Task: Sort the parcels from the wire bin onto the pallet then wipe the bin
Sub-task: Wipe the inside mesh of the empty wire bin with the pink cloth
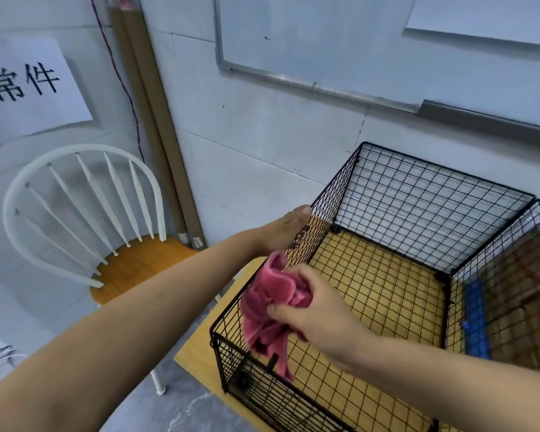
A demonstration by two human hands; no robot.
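Note:
A black wire bin stands on a yellow wooden table, with nothing inside it. My right hand grips a bunched pink cloth against the inside of the bin's left wall, near the top rim. My left hand rests on the outside of that same wall, thumb at the rim; its fingers are hidden behind the mesh. Through the right wall I make out brown parcels and a blue strip.
A white spindle-back chair with an orange seat stands left of the table. Brown cardboard tubes lean against the white wall. A whiteboard hangs above the bin. Grey floor shows below left.

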